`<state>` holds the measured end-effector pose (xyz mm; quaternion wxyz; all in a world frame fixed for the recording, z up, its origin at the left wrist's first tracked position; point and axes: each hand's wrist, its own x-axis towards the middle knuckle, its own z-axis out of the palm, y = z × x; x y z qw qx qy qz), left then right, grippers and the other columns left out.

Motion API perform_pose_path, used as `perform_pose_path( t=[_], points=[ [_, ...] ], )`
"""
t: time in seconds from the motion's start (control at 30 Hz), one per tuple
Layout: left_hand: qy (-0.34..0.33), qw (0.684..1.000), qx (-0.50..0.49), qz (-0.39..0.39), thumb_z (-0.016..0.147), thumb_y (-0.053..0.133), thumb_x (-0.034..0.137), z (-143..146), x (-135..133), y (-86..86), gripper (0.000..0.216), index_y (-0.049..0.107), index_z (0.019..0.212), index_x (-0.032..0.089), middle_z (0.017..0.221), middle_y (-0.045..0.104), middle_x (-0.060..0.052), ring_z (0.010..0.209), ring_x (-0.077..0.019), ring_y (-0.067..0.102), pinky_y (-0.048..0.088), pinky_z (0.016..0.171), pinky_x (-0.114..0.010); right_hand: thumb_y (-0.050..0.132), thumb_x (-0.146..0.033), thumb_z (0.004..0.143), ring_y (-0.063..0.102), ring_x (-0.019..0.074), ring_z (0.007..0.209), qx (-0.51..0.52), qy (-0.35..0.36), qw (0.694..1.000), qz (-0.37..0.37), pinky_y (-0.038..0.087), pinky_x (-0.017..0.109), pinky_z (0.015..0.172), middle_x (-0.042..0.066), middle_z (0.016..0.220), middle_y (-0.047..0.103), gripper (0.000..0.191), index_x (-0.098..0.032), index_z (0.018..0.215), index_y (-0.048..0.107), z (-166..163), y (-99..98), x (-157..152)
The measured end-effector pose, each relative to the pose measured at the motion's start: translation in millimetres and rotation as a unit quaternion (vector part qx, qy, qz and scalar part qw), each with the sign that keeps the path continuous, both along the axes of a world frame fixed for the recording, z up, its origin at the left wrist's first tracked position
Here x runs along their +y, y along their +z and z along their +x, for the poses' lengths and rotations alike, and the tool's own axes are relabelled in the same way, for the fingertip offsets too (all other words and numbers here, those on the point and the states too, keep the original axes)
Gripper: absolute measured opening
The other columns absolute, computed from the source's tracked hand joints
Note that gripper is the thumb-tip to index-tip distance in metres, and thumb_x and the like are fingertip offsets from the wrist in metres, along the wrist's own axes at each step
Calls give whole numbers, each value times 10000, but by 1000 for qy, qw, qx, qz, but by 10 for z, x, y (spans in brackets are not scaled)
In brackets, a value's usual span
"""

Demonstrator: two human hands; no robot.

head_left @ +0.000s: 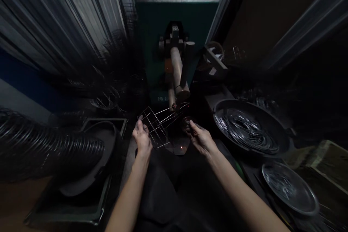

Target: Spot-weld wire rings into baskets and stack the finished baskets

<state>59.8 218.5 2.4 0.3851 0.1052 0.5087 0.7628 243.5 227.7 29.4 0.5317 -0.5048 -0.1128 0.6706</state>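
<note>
My left hand [142, 138] grips the near left edge of a small wire grid [160, 123], a mesh of thin metal rods held tilted in front of me. My right hand [199, 137] is closed on a small wire ring [187, 123] at the grid's right side. The far ends of the rods reach up to the tip of the copper-coloured arm [178, 72] of a green welding machine [163, 25]. A small orange spark glows below the grid [181, 148].
A round pan [282, 137] of wire rings sits at the right, with a smaller dish [290, 188] of wire parts nearer me. A coiled stack of wire rings [49, 148] lies at the left over a dark tray [106, 188]. More wire frames [106, 98] are piled behind.
</note>
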Motion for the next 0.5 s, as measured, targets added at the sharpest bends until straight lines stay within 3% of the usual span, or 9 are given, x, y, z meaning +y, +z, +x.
perform_pose_path(
  t=[0.13, 0.23, 0.33, 0.4, 0.5],
  points=[
    [4, 1000, 16, -12, 761, 633, 390, -26, 50, 51, 377, 655, 1019, 117, 510, 362, 79, 405, -8, 260, 156, 378, -142, 829, -284, 567, 543, 65, 537, -28, 29, 999, 24, 415, 126, 423, 1, 643, 625, 252, -136, 719, 692, -49, 77, -104],
    [1, 1000, 27, -10, 776, 614, 404, -5, 19, 76, 373, 655, 1020, 126, 500, 338, 80, 404, -16, 241, 153, 380, -144, 794, -359, 603, 536, 82, 527, -104, 114, 983, 102, 409, 162, 435, 6, 634, 625, 274, -140, 736, 697, -121, 213, -278],
    [-15, 998, 57, -6, 784, 597, 445, 88, -193, 32, 393, 651, 1039, 151, 503, 341, 73, 414, -30, 223, 163, 388, -154, 708, -365, 714, 601, 148, 642, -250, 207, 918, 229, 475, 239, 575, 34, 726, 670, 214, -175, 811, 717, -184, 405, -393],
    [-33, 994, 99, -17, 791, 586, 454, 185, -437, -59, 390, 649, 1051, 170, 540, 420, 48, 435, -44, 271, 219, 409, -161, 673, -309, 749, 622, 186, 788, -356, 216, 858, 302, 474, 284, 740, 37, 843, 689, 142, -221, 849, 724, -202, 483, -358],
    [-103, 975, 194, -35, 769, 626, 398, 304, -830, -260, 317, 676, 1005, 191, 671, 573, -13, 517, -85, 419, 362, 522, -198, 652, -277, 766, 617, 206, 808, -471, 260, 785, 307, 433, 297, 794, 35, 816, 689, 84, -234, 777, 724, -176, 426, -148]
  ],
)
